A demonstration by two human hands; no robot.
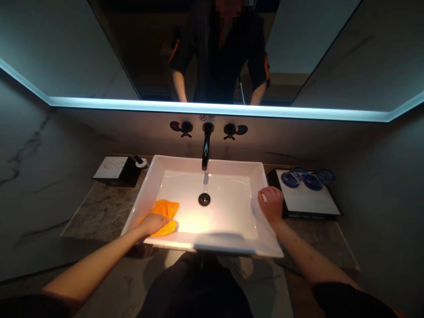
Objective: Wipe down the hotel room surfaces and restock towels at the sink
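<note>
A white rectangular basin (pixel 228 167) sits on a grey stone counter, with a black drain (pixel 204 199) at its middle. My left hand (pixel 153 223) is closed on an orange cloth (pixel 164 209), pressed against the basin's inner left slope near the front corner. My right hand (pixel 271 204) rests on the basin's right rim with the fingers curled over the edge; nothing shows in it. A black wall spout (pixel 206 150) hangs over the back of the basin.
Two black tap handles (pixel 182 127) (pixel 234 130) flank the spout. A black box (pixel 114 169) stands at the left of the counter. A black tray (pixel 306 197) with blue-capped items (pixel 308 178) lies to the right. A lit mirror above reflects a person.
</note>
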